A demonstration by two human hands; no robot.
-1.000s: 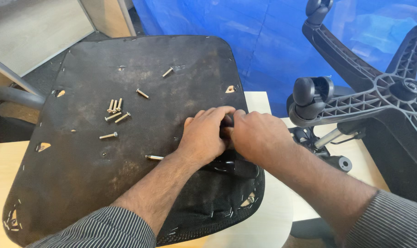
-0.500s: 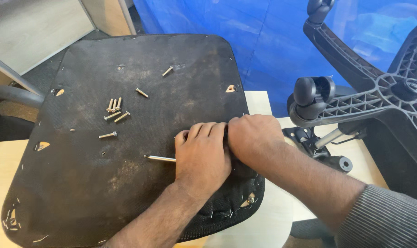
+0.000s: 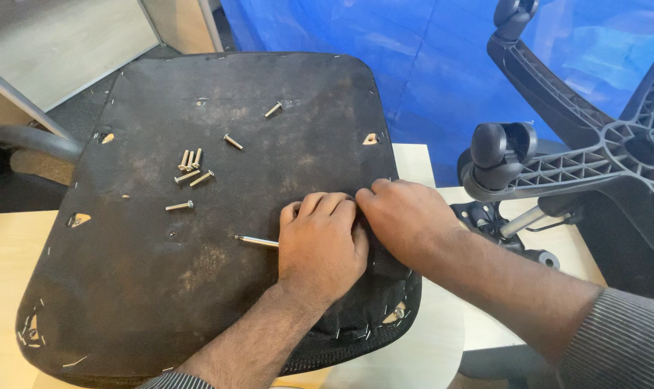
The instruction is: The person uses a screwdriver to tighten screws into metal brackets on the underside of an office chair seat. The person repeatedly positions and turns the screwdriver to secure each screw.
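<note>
An upturned office-chair seat point(image 3: 197, 274) lies underside up on a light wooden table point(image 3: 427, 346), its black fabric backing dusty and stapled round the rim. The left hand point(image 3: 323, 245) rests palm down on the seat near its right edge, fingers bent and pressed together against the fabric; a slim metal tool shaft point(image 3: 256, 240) pokes out from under it toward the middle of the seat, so the hand appears to be closed over its handle, though the grip itself is hidden. The right hand point(image 3: 406, 220) sits just beside it, touching it, curled over the seat's right edge with its fingertips pressing on the fabric — whether it pinches anything there cannot be told.

Loose screws are scattered over the seat's upper-left part: a small cluster of bolts point(image 3: 191, 166), a single screw point(image 3: 179, 206) just below them, another screw point(image 3: 232, 142) nearer the centre, and one screw point(image 3: 273, 109) toward the far edge.

Off the table's right side stands the black star-shaped chair base point(image 3: 600, 155) — one caster wheel point(image 3: 503, 144) points toward the seat. A blue tarp point(image 3: 427, 65) hangs beyond the far edge.
</note>
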